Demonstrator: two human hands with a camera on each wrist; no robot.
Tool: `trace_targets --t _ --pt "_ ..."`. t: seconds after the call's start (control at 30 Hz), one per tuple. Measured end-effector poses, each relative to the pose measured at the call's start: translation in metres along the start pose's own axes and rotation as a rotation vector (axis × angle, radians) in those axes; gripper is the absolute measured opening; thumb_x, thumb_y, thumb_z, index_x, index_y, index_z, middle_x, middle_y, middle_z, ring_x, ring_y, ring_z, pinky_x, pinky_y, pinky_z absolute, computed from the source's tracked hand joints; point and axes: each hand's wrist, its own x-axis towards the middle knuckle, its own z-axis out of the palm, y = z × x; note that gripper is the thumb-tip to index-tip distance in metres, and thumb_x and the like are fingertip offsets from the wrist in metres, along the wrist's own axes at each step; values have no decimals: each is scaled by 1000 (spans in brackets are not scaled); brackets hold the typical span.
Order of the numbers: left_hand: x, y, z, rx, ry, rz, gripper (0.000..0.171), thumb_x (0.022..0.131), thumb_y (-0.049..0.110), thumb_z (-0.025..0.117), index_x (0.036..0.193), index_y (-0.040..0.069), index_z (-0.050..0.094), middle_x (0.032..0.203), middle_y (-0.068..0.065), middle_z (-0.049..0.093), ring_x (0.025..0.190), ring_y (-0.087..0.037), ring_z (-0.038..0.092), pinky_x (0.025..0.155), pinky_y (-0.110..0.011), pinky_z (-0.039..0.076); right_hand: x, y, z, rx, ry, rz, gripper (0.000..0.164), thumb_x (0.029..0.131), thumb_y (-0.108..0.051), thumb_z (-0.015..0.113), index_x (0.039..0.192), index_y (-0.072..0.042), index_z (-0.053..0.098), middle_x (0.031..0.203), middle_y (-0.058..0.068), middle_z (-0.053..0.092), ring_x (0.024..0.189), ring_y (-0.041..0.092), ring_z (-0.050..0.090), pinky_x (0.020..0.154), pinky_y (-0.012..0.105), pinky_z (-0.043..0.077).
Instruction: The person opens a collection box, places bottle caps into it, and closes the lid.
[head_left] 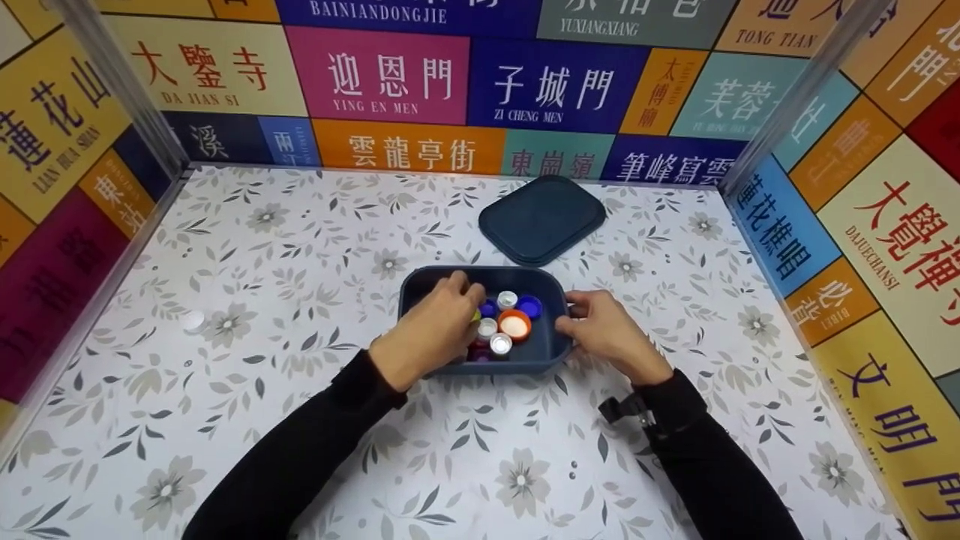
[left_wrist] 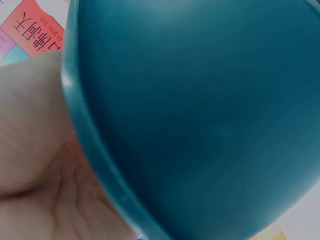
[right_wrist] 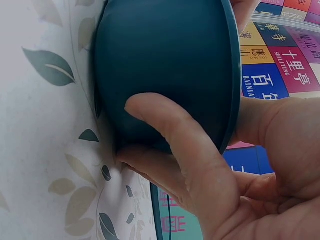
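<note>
A dark blue plastic box (head_left: 495,368) stands uncovered on the table, with several bottle caps inside. Among them are an orange cap (head_left: 514,325), a blue cap (head_left: 530,307) and a silvery cap (head_left: 500,344). My left hand (head_left: 442,319) reaches over the near wall into the box's left part, beside a yellow piece (head_left: 475,316); its fingertips are hidden, so what they hold cannot be told. With my right hand (head_left: 604,330) I grip the right end of the box. In the right wrist view the thumb (right_wrist: 165,112) presses on the box's outer wall.
Behind the box, the matching dark lid (head_left: 541,220) lies flat on the table. A lone white cap (head_left: 193,322) is at the left on the flower-patterned tabletop (head_left: 315,247). Panels with lettering (head_left: 379,79) enclose the back and both sides.
</note>
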Motion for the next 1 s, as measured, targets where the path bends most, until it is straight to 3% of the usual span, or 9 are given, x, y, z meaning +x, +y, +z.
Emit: trace_targets --t 0.27,0.47,0.73,0.83,1.0 --pt "-3 -2 -3 72 5 -46 26 103 11 83 124 0 73 120 -21 69 110 -42 71 82 -56 74 0 0 -1 1 7 5 57 104 -2 64 161 6 63 137 33 79 89 21 82 66 32 72" --pt "-10 -15 -9 105 84 -39 32 101 12 86 129 0 74 125 -23 72 109 -45 73 87 -61 71 -1 0 -1 5 0 1 57 104 -3 65 161 5 63 137 33 80 91 23 83 68 34 73" --pt "-18 -35 -20 86 41 -142 46 110 28 80 149 6 69 145 -22 68 128 -46 71 101 -64 69 -3 2 -2 26 -3 3 56 105 -2 64 161 6 63 138 33 79 92 25 83 70 33 73" --pt "-25 -46 -29 73 47 -200 49 112 32 79 152 7 67 151 -23 66 136 -47 69 109 -66 67 -2 1 -2 16 0 -6 55 105 -2 64 159 6 64 136 32 80 90 23 82 68 32 72" --pt "-43 -74 -46 43 96 -276 55 111 34 80 156 5 65 158 -29 62 135 -51 70 109 -69 68 -1 1 -1 18 -7 -7 55 105 -2 65 159 6 64 135 32 80 91 22 82 69 32 73"
